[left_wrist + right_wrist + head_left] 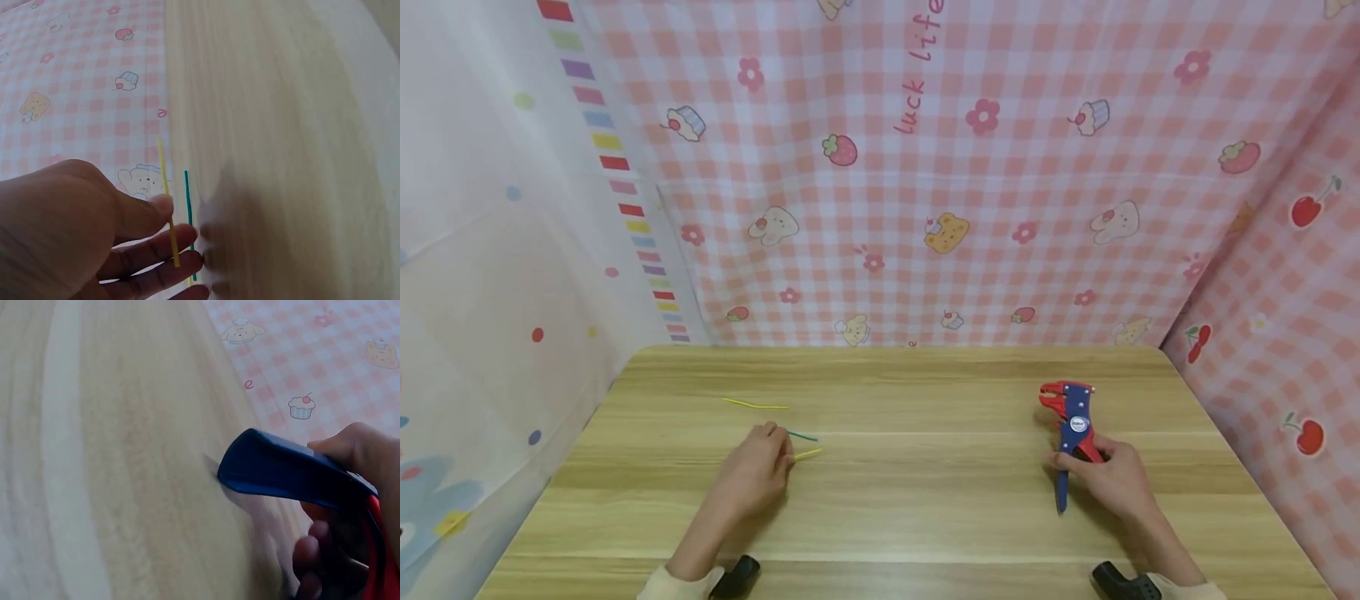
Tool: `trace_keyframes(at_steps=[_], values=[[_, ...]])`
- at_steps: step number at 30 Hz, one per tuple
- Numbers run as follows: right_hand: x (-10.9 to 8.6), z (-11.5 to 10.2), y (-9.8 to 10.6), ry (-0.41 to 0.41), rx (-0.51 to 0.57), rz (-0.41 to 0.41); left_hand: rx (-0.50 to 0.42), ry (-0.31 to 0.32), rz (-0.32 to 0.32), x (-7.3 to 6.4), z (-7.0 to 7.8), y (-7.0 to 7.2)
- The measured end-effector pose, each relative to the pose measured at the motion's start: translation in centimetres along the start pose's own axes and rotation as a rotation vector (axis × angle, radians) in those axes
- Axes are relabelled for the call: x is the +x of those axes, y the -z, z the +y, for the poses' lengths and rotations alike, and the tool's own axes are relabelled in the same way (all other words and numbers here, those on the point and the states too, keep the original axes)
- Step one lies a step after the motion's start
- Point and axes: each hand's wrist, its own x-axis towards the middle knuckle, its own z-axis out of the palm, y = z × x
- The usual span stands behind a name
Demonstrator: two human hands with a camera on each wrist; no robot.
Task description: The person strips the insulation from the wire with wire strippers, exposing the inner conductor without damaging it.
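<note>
My left hand (757,468) pinches a short yellow wire (164,169) between thumb and fingertips, low over the left part of the table. Just beyond those fingers a green wire (803,437) lies on the wood, partly hidden by the hand. Farther back lies another yellow wire (756,406). On the right side, my right hand (1112,475) holds a blue and red wire stripper (1077,408) by its handles, with its red jaws toward the back. One blue handle (281,467) fills the middle of the right wrist view.
The wood-grain table (925,500) spans the lower view. Behind it hangs a pink checked cloth (910,192), with a white dotted cloth (497,250) at left and a cherry-print cloth (1285,375) at right. Black straps (737,577) sit at the wrists.
</note>
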Motion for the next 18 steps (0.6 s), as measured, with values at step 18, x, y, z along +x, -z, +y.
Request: trace_keyframes(at_steps=[18], values=[[-0.2, 0.5, -0.2, 0.218, 0.504, -0.257, -0.302, -0.118, -0.049, 1.1, 1.8, -1.4]])
